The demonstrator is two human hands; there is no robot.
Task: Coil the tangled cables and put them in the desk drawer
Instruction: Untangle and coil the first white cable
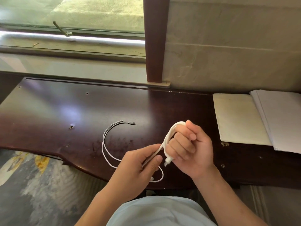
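Your right hand [189,149] is fisted around the white cable's coil [169,137]; your left hand [138,162] pinches the strand feeding it. Slack trailing left across the desk [48,115] may snag and loosen the wraps.

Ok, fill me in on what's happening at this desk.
A person is coiling a white cable. The right hand holds the loops wound around its fingers, and the left hand feeds in the loose length. A grey cable lies uncoiled on the dark desk. No drawer is in view.
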